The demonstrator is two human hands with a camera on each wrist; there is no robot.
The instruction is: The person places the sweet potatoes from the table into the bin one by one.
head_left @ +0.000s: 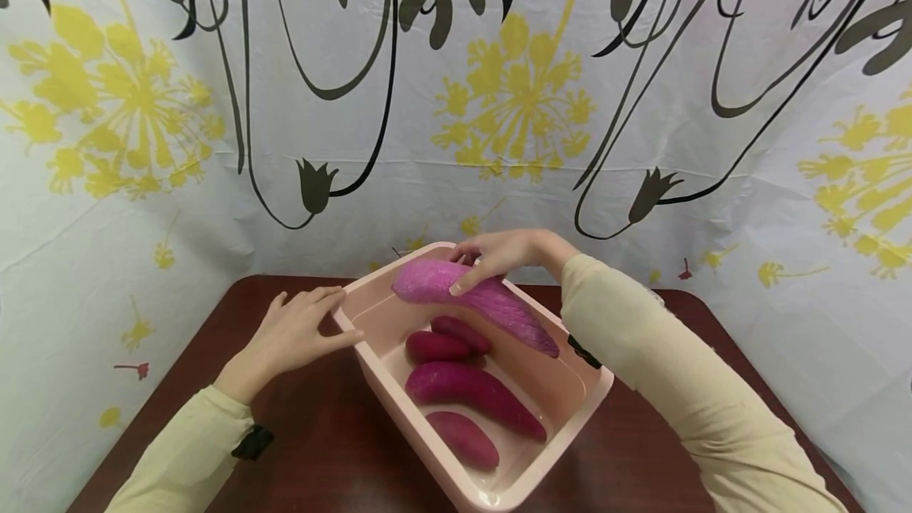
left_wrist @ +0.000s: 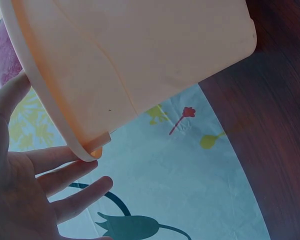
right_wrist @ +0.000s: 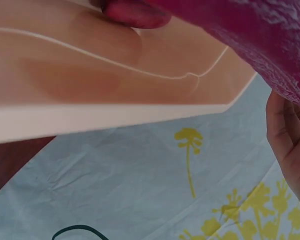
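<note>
A long, light-purple sweet potato (head_left: pixel 484 299) is held over the pink plastic basin (head_left: pixel 420 450) by my right hand (head_left: pixel 499 256), thumb on its near side and fingers behind it. Its wrinkled skin fills the top right of the right wrist view. Inside the basin lie several darker sweet potatoes, among them a long curved one (head_left: pixel 470 394), a short one (head_left: pixel 463 440) and two touching each other at the back. My left hand (head_left: pixel 295 331) touches the basin's left rim with thumb and forefinger. In the left wrist view, its other fingers stretch out straight beside the rim (left_wrist: pixel 52 117).
The basin stands at an angle on a dark red-brown table (head_left: pixel 321 434). A white cloth (head_left: pixel 399 125) with yellow flowers and dark vines hangs behind and along both sides of the table. Each sleeve has a black strap (head_left: pixel 252 443) near the wrist.
</note>
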